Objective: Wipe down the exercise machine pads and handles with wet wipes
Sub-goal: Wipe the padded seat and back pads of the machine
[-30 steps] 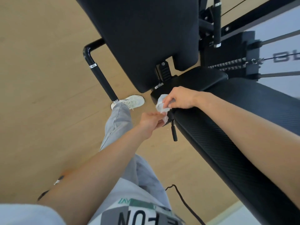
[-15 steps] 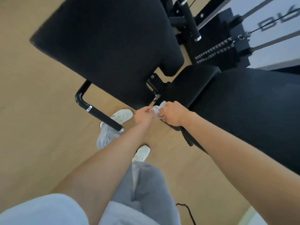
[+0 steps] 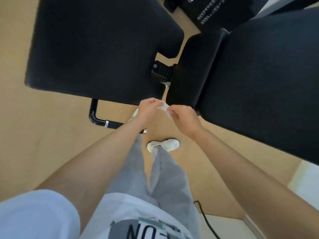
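Observation:
A small white wet wipe (image 3: 164,107) is stretched between my two hands, in the air just in front of the black machine. My left hand (image 3: 147,112) pinches its left end and my right hand (image 3: 183,119) pinches its right end. Behind them are three black pads: a large pad (image 3: 96,49) on the left, a narrow middle pad (image 3: 193,69) and a long pad (image 3: 262,80) on the right. A black handle bar (image 3: 101,121) with a silver ring runs below the left pad, partly hidden by my left forearm.
Wooden floor (image 3: 43,144) lies under the machine. My grey trouser legs and a white shoe (image 3: 164,144) stand below the hands. A black cable (image 3: 205,219) trails on the floor at the lower right. Machine springs (image 3: 209,10) show at the top.
Both hands have come off the pad edge toward me and moved apart, pulling the wipe out between them. The view has tilted further down.

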Demonstrator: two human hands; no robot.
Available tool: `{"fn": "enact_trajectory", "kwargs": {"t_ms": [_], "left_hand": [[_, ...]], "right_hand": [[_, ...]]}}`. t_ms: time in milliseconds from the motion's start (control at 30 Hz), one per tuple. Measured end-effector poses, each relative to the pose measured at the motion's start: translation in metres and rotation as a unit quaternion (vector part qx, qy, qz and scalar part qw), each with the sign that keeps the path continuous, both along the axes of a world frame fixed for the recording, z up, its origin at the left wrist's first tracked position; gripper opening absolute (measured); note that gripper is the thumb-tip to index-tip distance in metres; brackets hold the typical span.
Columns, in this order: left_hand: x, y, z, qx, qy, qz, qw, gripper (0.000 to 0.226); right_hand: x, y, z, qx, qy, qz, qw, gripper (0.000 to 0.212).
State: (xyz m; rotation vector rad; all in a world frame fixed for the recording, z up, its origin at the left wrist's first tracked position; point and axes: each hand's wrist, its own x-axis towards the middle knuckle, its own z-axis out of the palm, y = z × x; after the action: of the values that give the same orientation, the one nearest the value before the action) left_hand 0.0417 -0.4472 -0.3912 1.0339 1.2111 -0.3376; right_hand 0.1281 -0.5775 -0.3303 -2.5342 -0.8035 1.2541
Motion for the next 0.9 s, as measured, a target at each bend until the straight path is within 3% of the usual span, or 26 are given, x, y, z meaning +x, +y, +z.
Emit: {"fn": "enact_trajectory", "kwargs": {"t_ms": [67,167,300,400,467,633,700,800,867,900], "left_hand": [[0.008,0.005,0.002,-0.02,0.016,0.006,1.0,0.012],[0.019,0.003,0.008,-0.009,0.035,-0.067,0.997,0.008],[0.033,-0.008,0.007,-0.018,0.061,-0.133,0.989,0.008],[0.053,-0.016,-0.005,-0.037,0.165,-0.119,0.978,0.034],[0.061,-0.017,-0.009,-0.078,0.219,-0.083,0.969,0.035],[0.069,-0.016,-0.008,-0.107,0.286,-0.067,0.95,0.011],[0.067,-0.018,-0.007,-0.107,0.299,-0.08,0.945,0.011],[0.066,-0.02,-0.006,-0.112,0.282,-0.064,0.951,0.031],[0.068,-0.02,-0.006,-0.105,0.231,-0.059,0.965,0.039],[0.065,-0.021,-0.008,-0.095,0.211,-0.114,0.966,0.042]], "right_hand": [[-0.019,-0.006,-0.001,0.054,0.069,-0.192,0.978,0.029],[-0.038,-0.015,-0.012,0.064,0.146,-0.463,0.872,0.021],[-0.048,-0.029,-0.033,0.082,0.271,-0.731,0.621,0.012],[-0.045,-0.033,-0.042,0.139,0.326,-0.824,0.442,0.012],[-0.042,-0.033,-0.042,0.173,0.35,-0.849,0.356,0.011],[-0.032,-0.032,-0.048,0.19,0.383,-0.873,0.237,0.01],[-0.03,-0.033,-0.055,0.174,0.388,-0.877,0.224,0.013],[-0.026,-0.034,-0.06,0.156,0.391,-0.885,0.2,0.023],[-0.022,-0.034,-0.062,0.195,0.388,-0.888,0.152,0.025],[-0.021,-0.034,-0.06,0.238,0.389,-0.881,0.124,0.027]]}}
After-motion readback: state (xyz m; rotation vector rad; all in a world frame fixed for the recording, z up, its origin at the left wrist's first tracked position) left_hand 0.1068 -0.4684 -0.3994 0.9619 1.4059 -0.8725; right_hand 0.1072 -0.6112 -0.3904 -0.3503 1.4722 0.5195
